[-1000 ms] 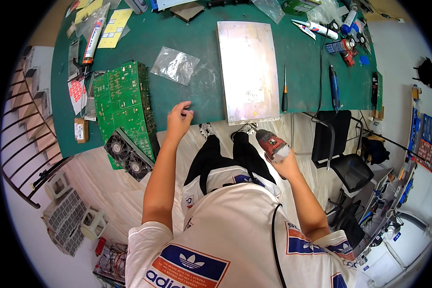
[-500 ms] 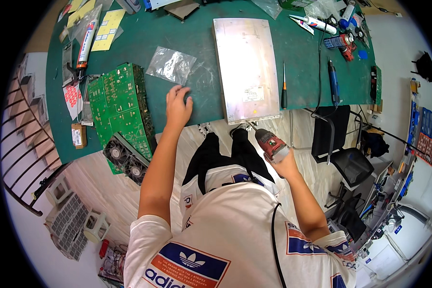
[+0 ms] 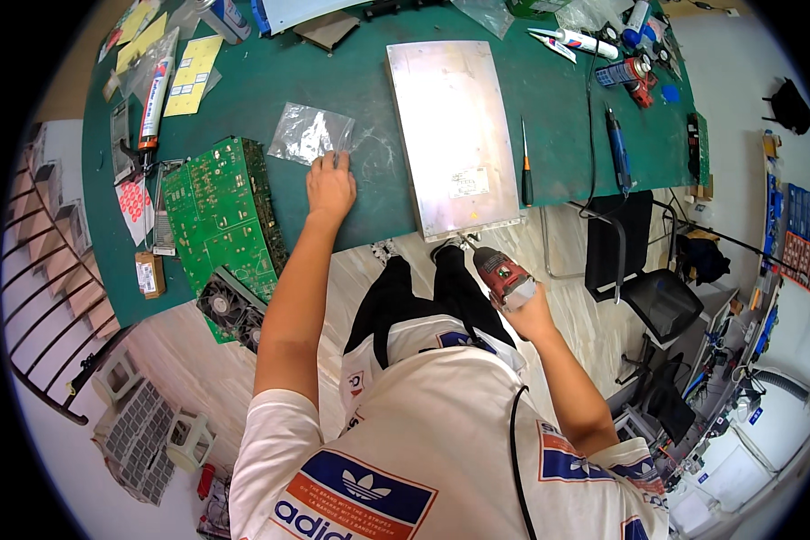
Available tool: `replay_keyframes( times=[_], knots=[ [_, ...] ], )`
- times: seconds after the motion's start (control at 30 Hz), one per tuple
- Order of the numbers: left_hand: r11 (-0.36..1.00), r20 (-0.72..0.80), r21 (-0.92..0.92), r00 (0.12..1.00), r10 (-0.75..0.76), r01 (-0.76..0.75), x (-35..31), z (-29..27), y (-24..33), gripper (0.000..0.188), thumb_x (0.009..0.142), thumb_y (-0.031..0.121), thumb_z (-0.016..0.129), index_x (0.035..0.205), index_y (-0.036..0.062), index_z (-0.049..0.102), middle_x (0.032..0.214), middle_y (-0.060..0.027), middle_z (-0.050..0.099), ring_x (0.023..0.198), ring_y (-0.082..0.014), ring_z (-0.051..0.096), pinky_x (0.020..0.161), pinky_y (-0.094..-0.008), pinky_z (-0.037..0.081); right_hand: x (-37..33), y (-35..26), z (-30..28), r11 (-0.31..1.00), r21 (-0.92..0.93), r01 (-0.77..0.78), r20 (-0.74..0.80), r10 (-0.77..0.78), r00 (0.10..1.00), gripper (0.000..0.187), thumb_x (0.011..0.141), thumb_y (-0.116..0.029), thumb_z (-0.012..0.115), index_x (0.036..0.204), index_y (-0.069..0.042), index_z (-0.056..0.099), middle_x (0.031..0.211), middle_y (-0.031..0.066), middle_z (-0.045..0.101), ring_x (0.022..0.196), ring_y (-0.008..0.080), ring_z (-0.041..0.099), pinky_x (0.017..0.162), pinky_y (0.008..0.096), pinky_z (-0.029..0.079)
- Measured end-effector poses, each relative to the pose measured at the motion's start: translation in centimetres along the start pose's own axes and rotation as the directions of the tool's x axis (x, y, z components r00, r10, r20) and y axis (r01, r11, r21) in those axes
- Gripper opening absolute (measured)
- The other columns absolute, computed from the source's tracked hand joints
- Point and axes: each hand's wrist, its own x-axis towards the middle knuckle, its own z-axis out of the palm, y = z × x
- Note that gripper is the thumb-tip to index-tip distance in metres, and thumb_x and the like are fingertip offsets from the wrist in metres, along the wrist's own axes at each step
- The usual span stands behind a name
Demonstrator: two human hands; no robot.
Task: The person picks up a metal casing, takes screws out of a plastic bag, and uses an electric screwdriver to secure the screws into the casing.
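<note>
My left hand (image 3: 331, 186) is at the lower edge of a clear plastic bag (image 3: 308, 133) on the green table. Its fingers are bent and close together, with the fingertips against the bag; what they may pinch is hidden. My right hand (image 3: 533, 310) grips a red and dark cordless drill (image 3: 502, 273) beyond the table's front edge. The drill's bit points at the near end of a long silvery metal case (image 3: 454, 135), by its bottom flange. I cannot tell whether the bit touches it.
Left of my forearm, a green circuit board (image 3: 220, 211) with black fans (image 3: 229, 301) overhangs the table edge. A screwdriver (image 3: 526, 171) and a blue pen-shaped tool (image 3: 617, 148) lie right of the case. A sealant gun (image 3: 153, 108) lies far left; a black chair (image 3: 657, 301) stands right.
My left hand's fingers have drawn together and bent down at the bag's edge. The drill stays at the case's near end. The whole view has shifted slightly.
</note>
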Motion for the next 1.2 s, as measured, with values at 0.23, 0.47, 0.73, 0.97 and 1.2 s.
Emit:
replay_keyframes(
  times=[0.23, 0.47, 0.73, 0.97, 1.2],
  knots=[
    [0.951, -0.247, -0.308, 0.964, -0.096, 0.016, 0.4, -2.1, -1.7, 0.021, 0.094, 0.015, 0.062, 0.108, 0.0034, 0.073, 0.101, -0.0178, 0.072, 0.091, -0.0384, 0.068, 0.084, -0.045, 0.054, 0.2, -0.4, -0.3, 0.999, 0.035, 0.03, -0.016, -0.03, 0.999, 0.039, 0.075, -0.011, 0.084, 0.11, -0.002, 0.068, 0.099, 0.0126, 0.074, 0.088, 0.024, 0.07, 0.082, 0.0358, 0.055],
    [0.901, -0.32, -0.429, 0.944, -0.082, -0.067, -4.1, -5.9, -0.1, 0.015, 0.091, 0.002, 0.064, 0.103, 0.002, 0.073, 0.099, -0.0181, 0.071, 0.089, -0.035, 0.069, 0.08, -0.0396, 0.055, 1.4, -2.6, -1.8, 0.985, -0.157, 0.065, 0.047, -0.058, 0.997, 0.045, 0.073, -0.014, 0.082, 0.116, -0.007, 0.07, 0.095, 0.0194, 0.073, 0.089, 0.0371, 0.07, 0.079, 0.0407, 0.056],
    [0.821, -0.282, -0.57, 0.946, -0.157, -0.034, -9.7, -8.8, 1.8, 0.023, 0.086, -0.009, 0.063, 0.105, 0.0006, 0.073, 0.105, -0.0153, 0.065, 0.09, -0.032, 0.067, 0.078, -0.0352, 0.054, 5.9, -7.3, -4.4, 0.868, -0.477, 0.135, 0.215, -0.034, 0.976, 0.047, 0.07, -0.016, 0.082, 0.115, -0.009, 0.072, 0.096, 0.0204, 0.073, 0.091, 0.0407, 0.069, 0.079, 0.0467, 0.057],
    [0.745, -0.255, -0.667, 0.938, -0.235, 0.005, -11.6, -10.2, 2.4, 0.019, 0.089, -0.005, 0.066, 0.106, -0.0013, 0.073, 0.101, -0.0115, 0.066, 0.077, -0.0177, 0.064, 0.067, -0.0283, 0.053, 5.7, -5.1, -3.7, 0.913, -0.406, 0.039, 0.16, 0.029, 0.987, 0.043, 0.071, -0.025, 0.084, 0.106, -0.005, 0.072, 0.095, 0.0201, 0.074, 0.091, 0.0399, 0.07, 0.078, 0.0458, 0.057],
    [0.726, -0.261, -0.688, 0.933, -0.248, 0.0, -12.1, -11.0, 3.2, 0.02, 0.087, -0.001, 0.07, 0.107, 0.0002, 0.074, 0.102, -0.0104, 0.069, 0.074, -0.0162, 0.062, 0.064, -0.0276, 0.052, 5.1, -5.2, -2.8, 0.883, -0.467, 0.052, 0.134, 0.012, 0.991, 0.042, 0.07, -0.026, 0.084, 0.105, -0.007, 0.072, 0.095, 0.0194, 0.074, 0.09, 0.0402, 0.07, 0.077, 0.0459, 0.057]
  ],
)
